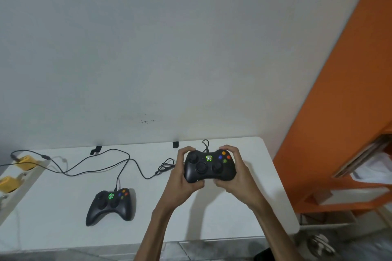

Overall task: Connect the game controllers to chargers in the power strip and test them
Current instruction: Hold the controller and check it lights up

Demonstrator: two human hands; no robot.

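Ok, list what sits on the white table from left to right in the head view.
Power strip with two yellow chargers → black controller lying on the table, its centre light green → bundled cable coil → second black controller, gripped by the left hand and right hand.

We are holding one black controller (209, 165) above the white table's right half, gripped at both handles, its face tilted toward us and its centre light glowing green. Its black cable (146, 172) is trailing left across the table. A second black controller (110, 206) is lying flat near the table's front, left of the first, its centre light also glowing green, its own cable (122, 172) running back and to the left. Two yellow chargers (25, 162) are sitting in the white power strip (20, 193) at the left edge.
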